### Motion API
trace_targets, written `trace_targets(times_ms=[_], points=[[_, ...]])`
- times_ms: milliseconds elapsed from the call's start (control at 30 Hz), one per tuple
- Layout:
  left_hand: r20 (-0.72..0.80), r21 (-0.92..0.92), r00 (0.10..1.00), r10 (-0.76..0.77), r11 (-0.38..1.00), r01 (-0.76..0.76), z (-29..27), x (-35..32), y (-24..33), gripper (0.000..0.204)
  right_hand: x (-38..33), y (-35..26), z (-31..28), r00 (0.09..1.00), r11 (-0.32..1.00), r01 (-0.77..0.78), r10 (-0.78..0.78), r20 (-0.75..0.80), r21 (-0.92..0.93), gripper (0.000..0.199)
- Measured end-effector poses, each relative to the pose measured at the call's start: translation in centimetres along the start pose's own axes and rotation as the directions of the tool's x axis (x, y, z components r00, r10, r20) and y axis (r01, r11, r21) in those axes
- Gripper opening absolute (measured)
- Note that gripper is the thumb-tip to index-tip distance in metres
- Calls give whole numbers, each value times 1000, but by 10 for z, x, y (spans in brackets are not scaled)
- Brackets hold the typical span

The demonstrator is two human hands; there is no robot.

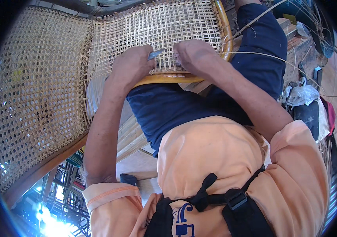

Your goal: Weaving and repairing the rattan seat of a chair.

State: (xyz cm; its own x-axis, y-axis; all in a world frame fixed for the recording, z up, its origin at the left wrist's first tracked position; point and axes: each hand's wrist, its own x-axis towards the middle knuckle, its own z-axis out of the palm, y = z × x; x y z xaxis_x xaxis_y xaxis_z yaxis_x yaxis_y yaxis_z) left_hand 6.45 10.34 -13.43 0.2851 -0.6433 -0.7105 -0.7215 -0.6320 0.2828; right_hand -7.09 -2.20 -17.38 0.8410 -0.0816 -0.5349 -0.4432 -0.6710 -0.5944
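Note:
A chair frame with a woven cane seat rests over my lap, its open grid of pale strands edged by a varnished wooden rim. My left hand is closed around a small pointed blue-grey tool, whose tip points right over the weave near the front rim. A short way to the right, my right hand is curled against the strands, thumb and fingers together. What it pinches is hidden behind the hand. Between the two hands the upright strands show.
A finished cane back panel rises at the left with a wooden edge. Long loose cane strands stick out at the right. Beyond my leg lie a crumpled plastic bag and wooden planks. Stacked dark frames stand lower left.

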Motion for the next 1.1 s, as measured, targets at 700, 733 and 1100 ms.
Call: trace_targets(times_ms=[700, 733, 1100], points=[[4, 271, 999, 44, 962, -43, -7, 5, 6, 19, -46, 48, -31, 966, 961, 256, -251, -62, 101, 22], [-47, 324, 999, 6, 946, 9, -12, 0, -4, 19, -43, 53, -27, 949, 949, 313, -309, -63, 47, 19], [-143, 493, 972, -187, 838, 234, -37, -49, -40, 16, -15, 22, -32, 990, 982, 48, -22, 140, -182, 29]])
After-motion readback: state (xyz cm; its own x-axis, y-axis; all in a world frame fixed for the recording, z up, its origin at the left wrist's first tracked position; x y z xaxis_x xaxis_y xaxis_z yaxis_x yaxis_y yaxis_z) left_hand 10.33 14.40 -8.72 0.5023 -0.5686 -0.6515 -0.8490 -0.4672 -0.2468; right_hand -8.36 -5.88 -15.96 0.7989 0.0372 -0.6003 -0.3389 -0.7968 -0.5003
